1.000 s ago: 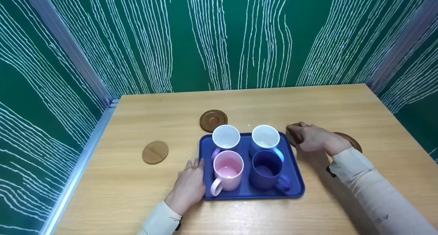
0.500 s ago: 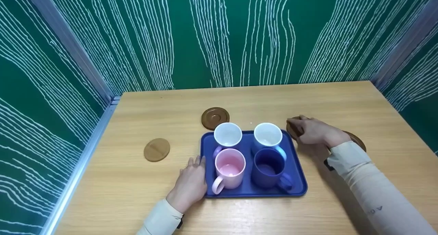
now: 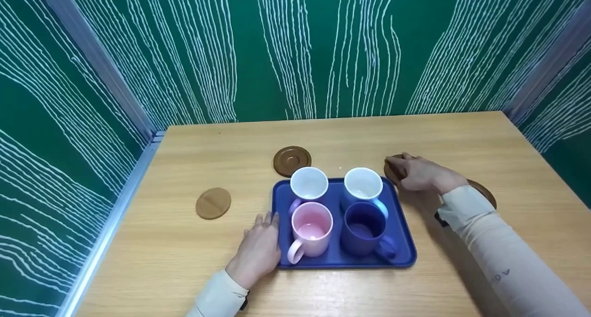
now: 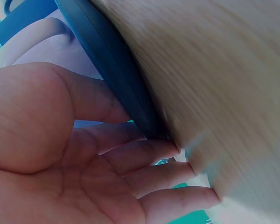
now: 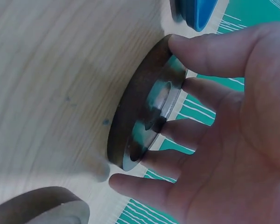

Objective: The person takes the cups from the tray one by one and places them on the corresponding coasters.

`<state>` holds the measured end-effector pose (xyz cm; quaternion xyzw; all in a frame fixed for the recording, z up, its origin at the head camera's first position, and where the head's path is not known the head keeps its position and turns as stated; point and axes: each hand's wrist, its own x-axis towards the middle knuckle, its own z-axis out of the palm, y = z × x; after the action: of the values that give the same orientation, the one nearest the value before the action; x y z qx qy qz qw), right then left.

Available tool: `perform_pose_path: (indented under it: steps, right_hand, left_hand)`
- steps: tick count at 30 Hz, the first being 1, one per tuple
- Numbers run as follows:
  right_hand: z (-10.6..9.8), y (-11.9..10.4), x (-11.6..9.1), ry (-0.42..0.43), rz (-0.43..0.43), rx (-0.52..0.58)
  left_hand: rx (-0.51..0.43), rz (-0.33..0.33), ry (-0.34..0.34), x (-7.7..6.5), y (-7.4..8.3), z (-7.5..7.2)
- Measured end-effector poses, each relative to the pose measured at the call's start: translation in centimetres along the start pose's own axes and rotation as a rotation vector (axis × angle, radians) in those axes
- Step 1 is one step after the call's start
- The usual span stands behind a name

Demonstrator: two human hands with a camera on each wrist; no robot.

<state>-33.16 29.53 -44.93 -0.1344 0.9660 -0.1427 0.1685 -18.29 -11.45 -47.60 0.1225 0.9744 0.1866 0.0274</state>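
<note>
My right hand (image 3: 421, 174) grips a round brown wooden coaster (image 5: 133, 109) by its edge, just beyond the tray's far right corner. In the right wrist view, thumb and fingers meet opposite parts of its rim, and the coaster lies on or just above the table. My left hand (image 3: 258, 250) rests at the left edge of a blue tray (image 3: 334, 260). Its thumb and index finger reach over the rim, their tips hidden, while other fairly straight fingers touch the table. On the tray stand a pink mug (image 3: 312, 229), a dark blue mug (image 3: 363, 229) and two white-lined mugs (image 3: 309, 183) behind.
A dark brown coaster (image 3: 292, 161) lies behind the tray, and a lighter one (image 3: 213, 203) to its left. Another coaster (image 3: 485, 193) is partly hidden by my right wrist. Green walls with white lines stand behind and beside the table (image 3: 221, 160).
My right hand and its coaster have shifted slightly away from me and left relative to the tray. The left hand stays at the tray's edge. The head view has shifted a little.
</note>
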Motion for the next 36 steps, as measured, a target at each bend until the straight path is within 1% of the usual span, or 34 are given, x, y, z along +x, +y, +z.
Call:
perform_pose_path:
  steps: [10, 17, 22, 26, 29, 36]
  right_hand:
    - [-0.6, -0.3, 1.3, -0.038, 0.044, 0.003]
    - [-1.2, -0.7, 2.5, -0.045, 0.020, -0.021]
    - [-1.2, -0.8, 3.1, -0.058, 0.019, 0.013]
    - [-1.2, -1.0, 3.5, -0.062, 0.014, 0.014]
    - [-1.3, -1.3, 3.7, -0.072, 0.022, 0.018]
    - [-1.3, -1.8, 4.2, -0.057, 0.024, 0.033]
  left_hand:
    - [0.000, -0.005, -0.009, -0.1, -0.1, -0.1]
    - [0.024, -0.009, -0.006, 0.0, 0.0, -0.1]
    - [0.032, -0.001, -0.009, 0.1, 0.1, -0.1]
    - [0.037, 0.009, -0.001, 0.1, 0.0, -0.1]
    - [0.031, 0.005, -0.007, 0.1, 0.0, -0.1]
    - [0.018, -0.003, -0.014, 0.1, -0.1, -0.1]
